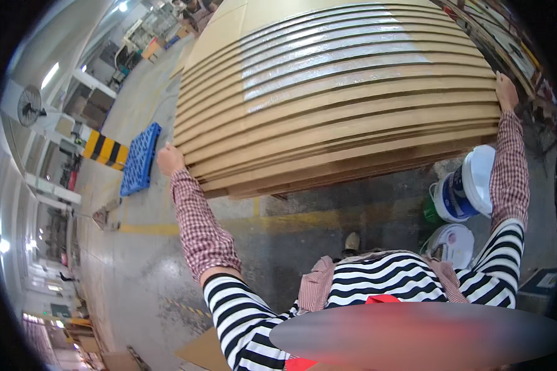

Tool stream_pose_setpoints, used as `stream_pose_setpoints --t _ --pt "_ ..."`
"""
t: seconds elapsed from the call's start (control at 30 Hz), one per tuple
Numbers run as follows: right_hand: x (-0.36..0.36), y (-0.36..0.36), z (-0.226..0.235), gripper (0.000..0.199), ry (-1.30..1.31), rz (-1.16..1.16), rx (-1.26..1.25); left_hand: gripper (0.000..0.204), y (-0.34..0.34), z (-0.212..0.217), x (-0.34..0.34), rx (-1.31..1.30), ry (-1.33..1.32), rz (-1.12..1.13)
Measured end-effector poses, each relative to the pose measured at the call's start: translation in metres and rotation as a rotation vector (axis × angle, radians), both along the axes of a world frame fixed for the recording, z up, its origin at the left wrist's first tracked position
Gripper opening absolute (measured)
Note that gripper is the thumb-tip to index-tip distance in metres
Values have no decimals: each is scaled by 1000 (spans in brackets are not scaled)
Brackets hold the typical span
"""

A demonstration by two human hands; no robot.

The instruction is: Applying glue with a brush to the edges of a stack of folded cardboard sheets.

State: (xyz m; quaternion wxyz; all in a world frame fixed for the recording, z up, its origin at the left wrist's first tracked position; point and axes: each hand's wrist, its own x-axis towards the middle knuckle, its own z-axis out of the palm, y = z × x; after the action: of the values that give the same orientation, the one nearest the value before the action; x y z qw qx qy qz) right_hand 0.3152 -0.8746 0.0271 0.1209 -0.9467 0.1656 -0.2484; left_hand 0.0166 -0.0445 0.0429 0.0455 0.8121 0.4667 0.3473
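In front of me lies a wide stack of flat brown cardboard sheets (353,114), fanned so their near edges step back one behind another. Shiny clear film or tape patches (328,52) show across the upper sheets. My left hand (170,159) is closed at the stack's left edge, near the front corner. At the right edge, somewhat farther up, my right hand (506,91) is closed on the sheets too. Both arms are stretched wide, in checked sleeve covers over striped sleeves. How many sheets each hand grips cannot be made out.
White and blue buckets (476,179) stand on the floor below the stack's right side, with another white bucket (453,244) nearer me. To the left are a blue plastic pallet (141,159) and a yellow-black striped barrier (105,150). A fan (31,106) hangs at far left.
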Motion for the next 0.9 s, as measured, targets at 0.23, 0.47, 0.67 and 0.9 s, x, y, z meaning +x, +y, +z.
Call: stream_pose_setpoints --t 0.23,0.47,0.67,0.9 --pt "20 -31 -10 50 -79 81 -87 39 16 -7 -9 12 -33 27" --pt "27 -60 -43 49 -54 34 -77 38 9 2 -16 -3 12 64" --pt "66 -95 -34 53 -63 144 11 39 7 -2 0 42 -3 109" --pt "22 -21 -13 49 -163 48 -201 42 4 2 -1 240 130 69"
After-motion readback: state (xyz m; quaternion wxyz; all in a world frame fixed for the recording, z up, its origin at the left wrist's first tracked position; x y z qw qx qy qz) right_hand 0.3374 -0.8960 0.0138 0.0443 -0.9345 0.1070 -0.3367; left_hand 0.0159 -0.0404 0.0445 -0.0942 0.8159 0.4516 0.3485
